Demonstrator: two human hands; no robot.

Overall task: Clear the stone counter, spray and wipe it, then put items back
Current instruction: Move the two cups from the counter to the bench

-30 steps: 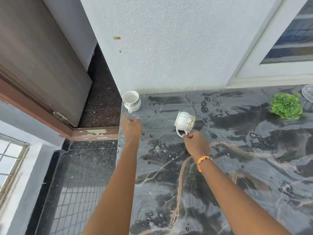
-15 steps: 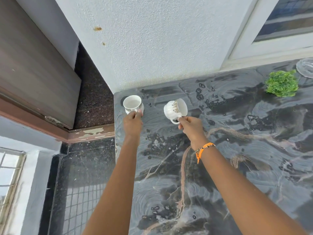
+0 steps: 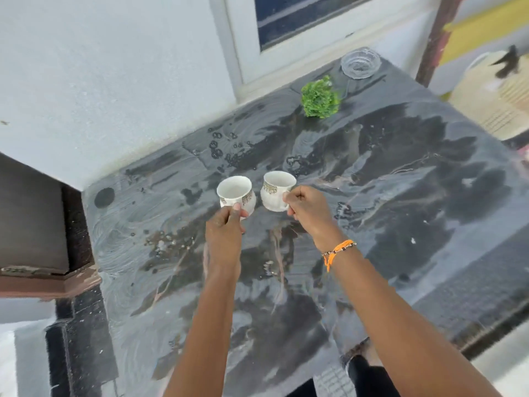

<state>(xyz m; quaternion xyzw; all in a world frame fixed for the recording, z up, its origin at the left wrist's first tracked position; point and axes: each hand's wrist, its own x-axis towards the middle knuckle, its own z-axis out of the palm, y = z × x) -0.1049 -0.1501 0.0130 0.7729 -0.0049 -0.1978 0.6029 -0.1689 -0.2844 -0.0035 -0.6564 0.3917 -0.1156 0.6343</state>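
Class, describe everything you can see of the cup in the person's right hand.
The right cup is small, white and glossy, ceramic by its look, with a gold patterned band below the rim. Upright, slightly tilted, its inside looks empty. The right hand grips its handle side over the wet stone counter, close beside the left cup. Whether it touches the counter is unclear.

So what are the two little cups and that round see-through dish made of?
The two cups, left cup and right cup, look like glazed white ceramic, maybe porcelain: smooth, shiny, with a gold-grey printed band. The dish by the window looks like clear pressed glass, since the dark counter shows through it.
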